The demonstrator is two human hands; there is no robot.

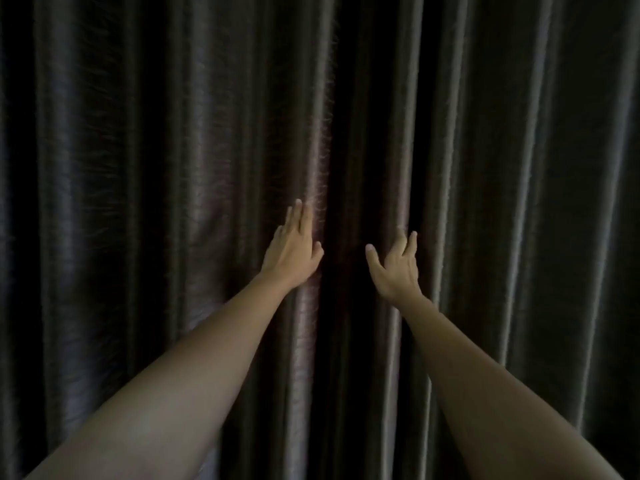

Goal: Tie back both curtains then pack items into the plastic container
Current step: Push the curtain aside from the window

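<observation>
Reaching with flat, ungripping palms, left hand (294, 249) and right hand (396, 268) touch the dark glossy pleated curtains (138, 168); slick fabric may slip when parted.

Both bare forearms extended forward; left hand (294, 251) flat, fingers straight and together; right hand (394, 265) spread, thumb out.

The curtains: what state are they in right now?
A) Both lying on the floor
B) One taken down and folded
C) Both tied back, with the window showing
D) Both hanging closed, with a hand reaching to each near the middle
D: the dark curtains hang in closed folds across the whole view, with the left hand and the right hand spread open against the fabric on either side of the central gap.
</observation>
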